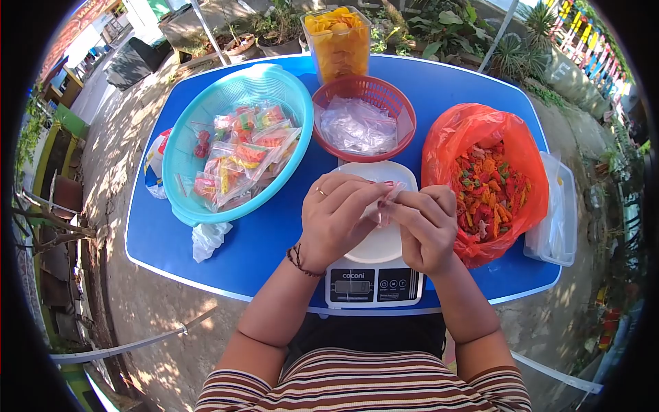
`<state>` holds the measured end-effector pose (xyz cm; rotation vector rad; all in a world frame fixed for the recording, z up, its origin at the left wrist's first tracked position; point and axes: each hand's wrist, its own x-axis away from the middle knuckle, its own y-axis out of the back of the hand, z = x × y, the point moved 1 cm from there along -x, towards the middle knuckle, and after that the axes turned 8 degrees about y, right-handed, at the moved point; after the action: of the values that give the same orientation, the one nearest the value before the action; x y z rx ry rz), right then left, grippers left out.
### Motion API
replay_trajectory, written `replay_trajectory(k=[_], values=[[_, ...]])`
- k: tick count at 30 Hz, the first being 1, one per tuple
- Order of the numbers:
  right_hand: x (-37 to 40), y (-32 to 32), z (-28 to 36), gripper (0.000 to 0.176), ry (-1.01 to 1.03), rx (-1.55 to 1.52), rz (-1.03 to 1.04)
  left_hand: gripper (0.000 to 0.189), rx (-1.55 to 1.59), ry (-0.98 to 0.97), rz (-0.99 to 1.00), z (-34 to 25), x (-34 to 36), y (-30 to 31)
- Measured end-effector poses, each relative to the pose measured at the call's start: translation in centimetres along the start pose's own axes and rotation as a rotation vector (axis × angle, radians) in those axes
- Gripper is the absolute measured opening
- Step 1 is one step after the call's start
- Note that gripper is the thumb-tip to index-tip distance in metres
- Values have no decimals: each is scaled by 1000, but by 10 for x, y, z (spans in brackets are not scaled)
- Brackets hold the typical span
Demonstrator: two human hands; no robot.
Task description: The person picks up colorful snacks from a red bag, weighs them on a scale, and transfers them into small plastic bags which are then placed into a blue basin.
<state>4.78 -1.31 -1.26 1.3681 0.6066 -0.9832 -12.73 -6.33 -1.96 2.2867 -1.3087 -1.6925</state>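
Note:
My left hand (338, 213) and my right hand (427, 223) meet above a white plate (374, 250). Both have their fingers closed on a small clear plastic bag (384, 206) between them. The plate rests on a white kitchen scale (374, 302) with a dark display. Just behind the hands, a red basket (405, 106) holds a stack of clear plastic bags (357, 127). To the right, an open red plastic bag (439, 137) contains colourful dried pieces (494, 189). A turquoise basket (180, 147) at the left holds several filled clear packets (250, 147).
A clear tub of yellow chips (336, 44) stands at the back of the blue table (274, 254). Crumpled white plastic (209, 240) lies by the turquoise basket. A clear container (557, 213) sits at the right edge, beside the red bag.

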Motion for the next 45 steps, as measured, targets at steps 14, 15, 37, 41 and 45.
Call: replay_trajectory(k=[14,15,37,41,45], values=[[-1,4,-10,32,-22,-212,-94,51,683,306,493,8,-1,5],[1,-1,-8,34,-65,-196,-160,50,631,322,462,7,-3,6],[14,-10,-13,38,-380,-484,-239,67,49,225,69,9,-3,1],[14,-6,-15,43,-570,-741,-468,74,-58,107,101,5,-2,-3],[19,-7,-15,35,-617,-792,-409,69,-16,68,88,1,-2,-6]])
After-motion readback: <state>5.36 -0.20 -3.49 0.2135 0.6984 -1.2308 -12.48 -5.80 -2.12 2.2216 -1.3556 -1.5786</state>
